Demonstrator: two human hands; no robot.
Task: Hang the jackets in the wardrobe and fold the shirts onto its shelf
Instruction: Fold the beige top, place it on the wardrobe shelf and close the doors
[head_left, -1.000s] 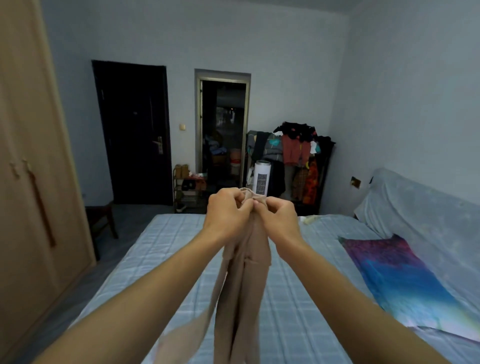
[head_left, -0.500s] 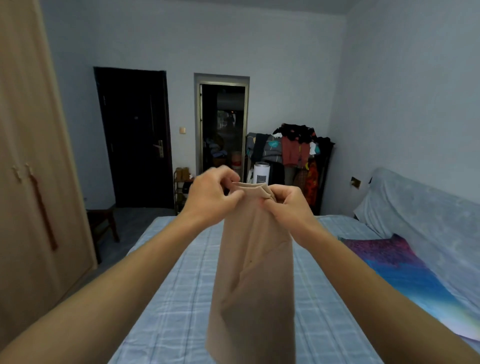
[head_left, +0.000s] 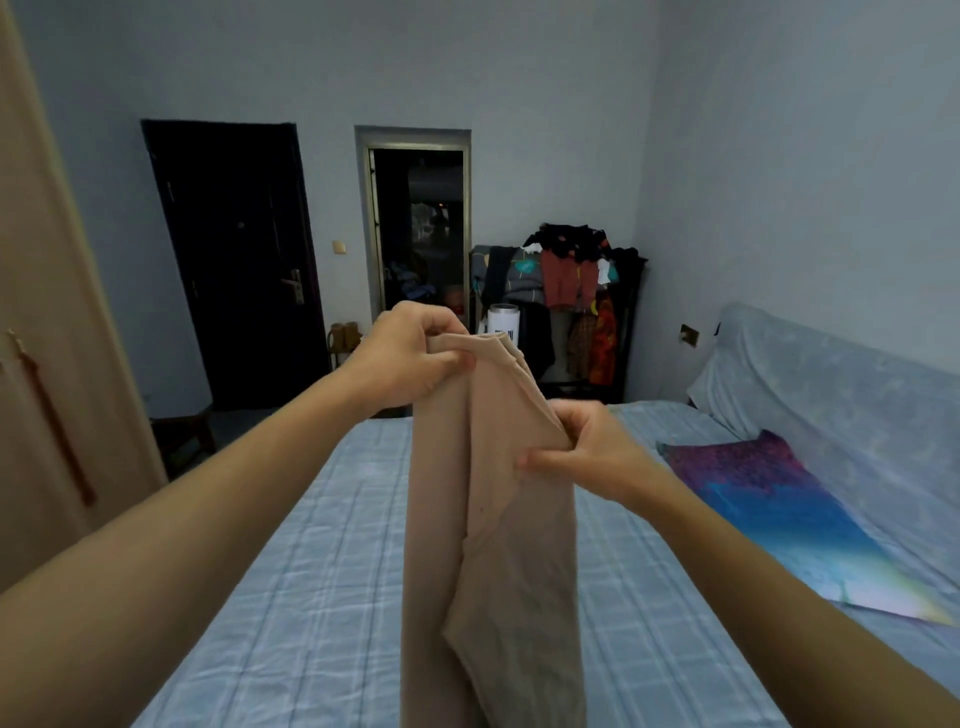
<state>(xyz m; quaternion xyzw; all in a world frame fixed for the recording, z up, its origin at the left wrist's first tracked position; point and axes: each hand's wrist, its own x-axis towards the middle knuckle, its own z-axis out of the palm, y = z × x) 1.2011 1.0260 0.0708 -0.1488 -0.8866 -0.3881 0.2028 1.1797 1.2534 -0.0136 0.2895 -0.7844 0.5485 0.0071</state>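
Nearest, hanging in mid-air over the middle of the bed (head_left: 311, 613), above its checked blue cover: a beige garment (head_left: 504, 530), folded lengthwise into a narrow column, lower end running out past the bottom of the view. Gripped at the top fold by the left hand (head_left: 410, 358), fingers curled over the edge and thumb pressed against the cloth. Pinched lower down on its right-hand edge by the right hand (head_left: 589, 452), thumb in front, fingers tucked behind. Both forearms bare, stretched out above the cover.

Open cover on either side of the cloth, out to the bed's left edge and, on the right, to a purple-and-blue pillow (head_left: 769, 499) lying along the right edge against a draped pale blue backrest (head_left: 841, 395).

Beside the left edge, a strip of floor (head_left: 241, 423), then the wardrobe (head_left: 41, 364), doors closed, one long handle showing. Near the bed's far left corner, a small dark stool (head_left: 182, 434).

Beyond the far edge, a closed dark door (head_left: 234, 260), an open doorway (head_left: 421, 228), a white tower fan (head_left: 504, 319) and a loaded clothes rack (head_left: 571, 291) in the room's far right corner.
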